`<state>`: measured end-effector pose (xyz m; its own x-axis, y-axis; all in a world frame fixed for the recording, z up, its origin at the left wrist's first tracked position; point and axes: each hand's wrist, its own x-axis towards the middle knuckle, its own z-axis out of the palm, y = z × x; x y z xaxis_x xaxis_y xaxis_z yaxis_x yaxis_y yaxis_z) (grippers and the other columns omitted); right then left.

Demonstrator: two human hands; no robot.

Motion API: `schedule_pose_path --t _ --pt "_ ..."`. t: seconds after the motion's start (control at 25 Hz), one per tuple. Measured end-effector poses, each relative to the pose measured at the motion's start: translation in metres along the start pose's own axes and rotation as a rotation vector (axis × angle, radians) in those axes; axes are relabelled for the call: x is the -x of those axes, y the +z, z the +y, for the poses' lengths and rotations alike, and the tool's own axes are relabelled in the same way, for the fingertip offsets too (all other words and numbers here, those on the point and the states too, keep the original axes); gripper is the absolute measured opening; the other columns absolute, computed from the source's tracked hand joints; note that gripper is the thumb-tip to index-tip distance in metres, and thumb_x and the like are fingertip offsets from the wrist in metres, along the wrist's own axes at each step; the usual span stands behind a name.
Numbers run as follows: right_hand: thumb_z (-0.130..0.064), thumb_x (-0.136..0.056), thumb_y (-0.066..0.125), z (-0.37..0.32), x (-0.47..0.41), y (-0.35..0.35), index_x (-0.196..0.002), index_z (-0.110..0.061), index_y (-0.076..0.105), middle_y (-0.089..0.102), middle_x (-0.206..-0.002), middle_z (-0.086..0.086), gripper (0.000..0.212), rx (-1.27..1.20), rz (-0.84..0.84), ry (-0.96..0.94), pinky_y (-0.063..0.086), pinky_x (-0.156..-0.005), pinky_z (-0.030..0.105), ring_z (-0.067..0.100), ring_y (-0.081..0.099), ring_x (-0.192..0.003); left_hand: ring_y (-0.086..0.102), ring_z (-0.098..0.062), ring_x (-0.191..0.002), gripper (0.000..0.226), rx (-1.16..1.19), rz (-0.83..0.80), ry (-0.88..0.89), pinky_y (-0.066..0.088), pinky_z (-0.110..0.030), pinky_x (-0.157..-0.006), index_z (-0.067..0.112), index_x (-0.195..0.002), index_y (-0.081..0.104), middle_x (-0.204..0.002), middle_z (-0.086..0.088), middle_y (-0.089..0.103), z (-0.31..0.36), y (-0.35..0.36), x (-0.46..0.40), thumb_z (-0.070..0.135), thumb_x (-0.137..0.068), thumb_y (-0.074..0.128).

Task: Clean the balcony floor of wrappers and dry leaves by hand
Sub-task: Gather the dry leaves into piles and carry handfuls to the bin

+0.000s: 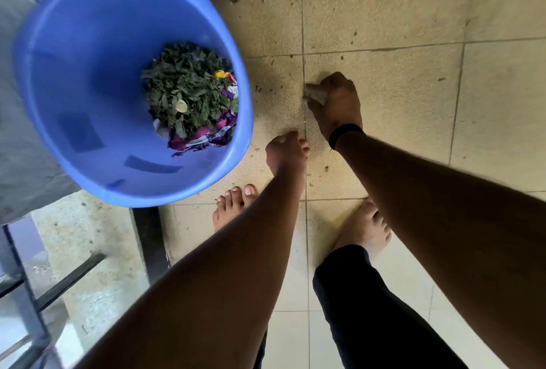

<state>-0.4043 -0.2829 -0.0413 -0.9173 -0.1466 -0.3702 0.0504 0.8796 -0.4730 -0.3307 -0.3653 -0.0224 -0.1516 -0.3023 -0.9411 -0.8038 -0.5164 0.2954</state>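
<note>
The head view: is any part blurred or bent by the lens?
Head view: the blue bucket rim looks smeared and stretched by the wide lens; right hand and left hand are slightly soft; tile floor is evenly lit, without glare.

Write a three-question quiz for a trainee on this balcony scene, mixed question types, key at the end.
1. True or false: the blue bucket already holds dry leaves and wrappers.
2. Which hand grips a pale scrap at the tile joint? A) left B) right C) neither
3. Fill in: the black band sits on the ___ wrist.

Key
1. True: leaves and purple wrappers lie at the bucket's bottom.
2. B: the right hand curls its fingers round the scrap; the left hand is loosely curled near the floor, and whether it holds anything cannot be told.
3. right
</note>
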Motion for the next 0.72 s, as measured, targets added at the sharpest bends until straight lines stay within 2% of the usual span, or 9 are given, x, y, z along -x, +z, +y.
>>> schedule_pose_path --t 0.08,0.2,0.28,0.36,0.44,0.56,0.72 --pt "-0.02 -0.096 0.065 0.003 -0.004 0.008 -0.108 -0.017 0.077 0.059 -0.117 0.013 0.017 0.11 0.028 -0.075 0.045 -0.086 0.033 0.035 0.052 -0.11 0.063 -0.021 -0.075 0.022 -0.018 -0.017 -0.011 0.047 -0.027 -0.061 0.011 -0.086 0.066 -0.079 -0.006 0.067 -0.004 0.002 -0.006 0.021 -0.103 0.056" --pt "-0.013 -0.093 0.066 0.006 -0.003 0.017 -0.092 -0.01 0.077 0.063 -0.105 0.011 0.012 0.178 0.108 -0.176 0.045 -0.069 0.032 0.037 0.056 -0.099 0.059 -0.017 -0.065 0.031 -0.017 -0.03 -0.039 0.044 -0.025 -0.059 0.014 -0.079 0.061 -0.074 -0.005 0.064 0.002 0.003 -0.009 0.027 -0.106 0.052" --pt "-0.007 -0.089 0.066 0.008 -0.005 0.022 -0.092 -0.005 0.073 0.063 -0.103 0.012 0.008 0.239 0.124 -0.238 0.05 -0.065 0.036 0.037 0.057 -0.095 0.06 -0.016 -0.064 0.033 -0.03 -0.022 -0.036 0.045 -0.026 -0.059 0.013 -0.08 0.061 -0.074 -0.005 0.065 0.004 0.004 -0.009 0.032 -0.105 0.052" --pt "-0.002 -0.088 0.062 0.007 -0.008 0.021 -0.099 -0.001 0.068 0.06 -0.107 0.017 0.012 0.262 0.111 -0.237 0.053 -0.07 0.044 0.038 0.057 -0.097 0.061 -0.017 -0.066 0.035 -0.062 -0.028 -0.025 0.046 -0.028 -0.061 0.013 -0.082 0.062 -0.076 -0.004 0.065 0.008 0.005 -0.001 0.037 -0.106 0.05" --pt "-0.003 -0.092 0.056 -0.001 -0.005 0.012 -0.102 0.0 0.065 0.058 -0.111 0.018 0.014 0.146 0.107 -0.089 0.051 -0.08 0.04 0.035 0.057 -0.1 0.065 -0.017 -0.072 0.04 -0.069 -0.044 -0.03 0.049 -0.03 -0.068 0.013 -0.09 0.064 -0.084 -0.005 0.069 0.015 0.004 0.015 0.042 -0.107 0.044" --pt "-0.007 -0.093 0.059 -0.038 0.033 -0.034 -0.093 -0.006 0.068 0.062 -0.103 0.012 0.009 -0.247 0.178 0.207 0.04 -0.075 0.019 0.021 0.058 -0.085 0.067 -0.018 -0.075 0.046 -0.019 -0.035 -0.078 0.053 -0.03 -0.071 0.01 -0.092 0.065 -0.084 -0.006 0.07 0.035 -0.005 0.071 0.045 -0.108 0.038" --pt "-0.011 -0.087 0.067 -0.129 0.122 -0.134 -0.082 -0.017 0.069 0.07 -0.081 -0.002 0.008 -0.569 0.201 0.364 0.047 -0.072 0.019 0.013 0.064 -0.077 0.062 -0.01 -0.048 0.042 0.118 -0.066 -0.111 0.044 -0.015 -0.044 0.01 -0.08 0.062 -0.06 0.001 0.067 0.084 -0.039 0.187 0.034 -0.108 0.042"
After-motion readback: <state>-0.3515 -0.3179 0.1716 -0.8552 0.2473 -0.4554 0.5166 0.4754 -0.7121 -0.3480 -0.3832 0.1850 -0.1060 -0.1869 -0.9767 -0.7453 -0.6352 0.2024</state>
